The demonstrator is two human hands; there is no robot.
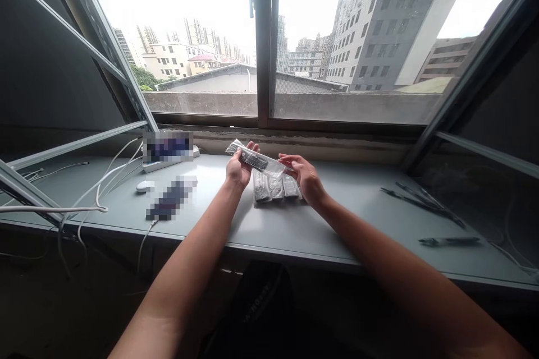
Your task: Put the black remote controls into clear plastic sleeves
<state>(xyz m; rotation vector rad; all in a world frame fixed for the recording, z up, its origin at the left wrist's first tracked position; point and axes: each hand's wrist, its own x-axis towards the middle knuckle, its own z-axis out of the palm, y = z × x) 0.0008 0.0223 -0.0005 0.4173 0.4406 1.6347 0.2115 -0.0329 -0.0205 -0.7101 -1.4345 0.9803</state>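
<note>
A dark, slim item that looks like a remote control (255, 160) lies inside a clear plastic bag (274, 167), held up above the table. My left hand (240, 168) is closed around the bag's left part, thumb on top. At the bag's right end is my right hand (304, 175), its fingers pressed together on the plastic edge. Below and between the hands, several grey items in clear wrapping (275, 188) sit side by side on the grey table (295, 230); my right hand partly hides the rightmost.
At the left are white cables (99, 185), a white power strip (168, 164), a small white object (144, 186) and two blurred-out items. Pens (448, 241) and dark thin items (415, 199) lie at the right. Metal frames (488, 154) flank the table; a window stands behind.
</note>
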